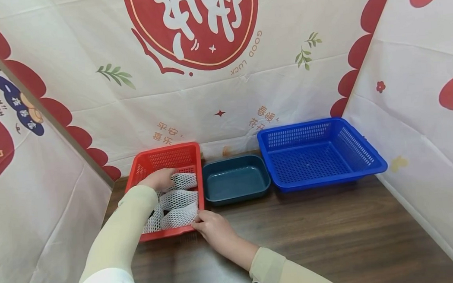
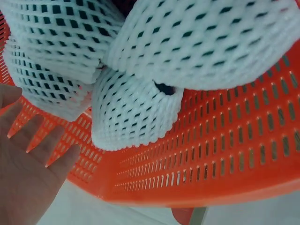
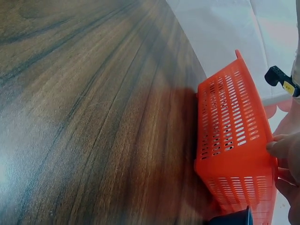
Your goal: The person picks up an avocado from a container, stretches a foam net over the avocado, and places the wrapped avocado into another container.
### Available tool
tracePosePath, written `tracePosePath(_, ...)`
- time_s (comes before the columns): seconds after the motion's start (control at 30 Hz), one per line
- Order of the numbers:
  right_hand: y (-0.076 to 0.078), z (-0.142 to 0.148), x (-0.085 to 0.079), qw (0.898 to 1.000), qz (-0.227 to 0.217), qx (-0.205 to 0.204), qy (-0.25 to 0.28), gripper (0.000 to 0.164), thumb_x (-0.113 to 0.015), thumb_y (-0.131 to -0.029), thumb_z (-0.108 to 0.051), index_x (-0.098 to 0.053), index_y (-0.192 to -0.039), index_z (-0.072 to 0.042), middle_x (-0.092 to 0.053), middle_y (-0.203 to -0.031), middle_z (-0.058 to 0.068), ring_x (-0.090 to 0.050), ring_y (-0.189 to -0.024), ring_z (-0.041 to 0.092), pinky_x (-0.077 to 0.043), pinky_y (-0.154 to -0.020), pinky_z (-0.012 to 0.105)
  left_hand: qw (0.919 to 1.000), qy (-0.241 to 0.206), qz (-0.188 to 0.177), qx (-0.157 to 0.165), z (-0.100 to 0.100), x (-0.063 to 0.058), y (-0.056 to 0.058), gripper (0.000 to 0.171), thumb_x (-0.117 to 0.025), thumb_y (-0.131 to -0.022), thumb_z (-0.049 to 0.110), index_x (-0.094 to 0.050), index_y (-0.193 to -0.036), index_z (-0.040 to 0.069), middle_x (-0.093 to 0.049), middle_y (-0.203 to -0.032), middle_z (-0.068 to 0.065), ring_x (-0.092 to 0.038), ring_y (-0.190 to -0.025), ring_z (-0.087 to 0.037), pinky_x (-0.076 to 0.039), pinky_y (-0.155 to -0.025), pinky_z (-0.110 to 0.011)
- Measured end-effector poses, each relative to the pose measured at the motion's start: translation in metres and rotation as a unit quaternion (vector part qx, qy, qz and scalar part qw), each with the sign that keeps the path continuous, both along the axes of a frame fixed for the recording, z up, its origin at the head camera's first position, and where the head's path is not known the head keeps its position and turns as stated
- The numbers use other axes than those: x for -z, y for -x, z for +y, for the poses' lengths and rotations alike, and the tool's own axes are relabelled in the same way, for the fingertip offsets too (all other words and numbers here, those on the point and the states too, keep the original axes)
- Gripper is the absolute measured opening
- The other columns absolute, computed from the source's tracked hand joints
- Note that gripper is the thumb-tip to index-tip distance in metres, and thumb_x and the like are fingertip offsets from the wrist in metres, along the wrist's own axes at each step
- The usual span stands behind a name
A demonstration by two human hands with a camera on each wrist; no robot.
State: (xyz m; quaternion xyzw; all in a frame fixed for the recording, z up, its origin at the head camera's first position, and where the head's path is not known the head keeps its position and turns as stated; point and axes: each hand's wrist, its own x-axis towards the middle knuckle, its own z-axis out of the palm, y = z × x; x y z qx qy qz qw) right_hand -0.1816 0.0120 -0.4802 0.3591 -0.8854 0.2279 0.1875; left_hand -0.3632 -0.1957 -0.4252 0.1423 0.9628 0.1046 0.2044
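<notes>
A red basket [image 1: 198, 160] stands at the left, holding several white foam net sleeves [image 1: 178, 200]. Dark patches show through the mesh, but what lies inside is hidden. My left hand [image 1: 158, 179] reaches into the back of the basket beside one net sleeve [image 1: 184, 179]. In the left wrist view the left hand's fingers [image 2: 49, 143] are spread and straight, next to the nets and the basket wall. At the near right corner, my right hand [image 1: 216, 231] pinches the basket's rim between thumb and fingers, also seen in the right wrist view on the red basket [image 3: 229, 122].
A dark teal tray [image 1: 237, 197] sits right of the red basket, close beside it. Farther right is a blue basket [image 1: 310, 181]. All stand on a brown wooden table [image 1: 294, 232], with printed cloth walls [image 1: 224, 98] at the back and sides.
</notes>
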Motion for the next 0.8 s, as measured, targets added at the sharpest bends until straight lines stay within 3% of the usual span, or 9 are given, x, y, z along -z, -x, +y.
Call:
tracePosePath(0.23, 0.005, 0.002, -0.002, 1.0, -0.015, -0.011, -0.005, 0.017, -0.071, -0.089, -0.008, -0.078, -0.103, -0.014, -0.064, -0.097, -0.001, -0.06, -0.094, 0.013, -0.05, -0.082, 0.022, 0.9995, 0.014, 0.017, 0.023, -0.002, -0.008, -0.002, 0.047, -0.056, -0.096, 0.013, -0.048, -0.142, 0.006, -0.05, -0.141, -0.018, -0.044, -0.13, -0.035, -0.036, -0.105, -0.054)
tracePosePath(0.43, 0.011, 0.012, -0.008, 0.996, -0.027, -0.035, -0.072, 0.024, -0.067, -0.092, -0.011, -0.073, -0.115, -0.012, -0.066, -0.113, 0.002, -0.059, -0.115, 0.018, -0.045, -0.098, 0.028, 0.9993, 0.002, 0.027, 0.027, 0.005, -0.012, -0.007, 0.048, -0.06, -0.095, 0.016, -0.051, -0.141, 0.009, -0.053, -0.138, -0.014, -0.048, -0.126, -0.032, -0.039, -0.103, -0.053)
tracePosePath(0.6, 0.017, 0.035, -0.014, 0.988, -0.047, -0.075, -0.124, 0.037, -0.067, -0.093, -0.02, -0.065, -0.129, -0.013, -0.058, -0.135, 0.005, -0.045, -0.133, 0.023, -0.037, -0.107, 0.038, 0.9985, -0.021, 0.036, 0.036, 0.013, -0.02, -0.015, 0.049, -0.061, -0.094, 0.018, -0.051, -0.141, 0.01, -0.054, -0.138, -0.012, -0.05, -0.125, -0.03, -0.041, -0.101, -0.053)
tracePosePath(0.8, 0.03, 0.07, -0.01, 0.985, -0.043, -0.038, -0.162, 0.048, -0.067, -0.092, -0.028, -0.057, -0.138, -0.019, -0.047, -0.146, 0.0, -0.034, -0.14, 0.024, -0.024, -0.113, 0.047, 0.9965, -0.057, 0.053, 0.031, 0.014, -0.021, -0.024, 0.049, -0.063, -0.095, 0.027, -0.052, -0.141, 0.015, -0.055, -0.138, -0.008, -0.049, -0.126, -0.028, -0.041, -0.101, -0.052)
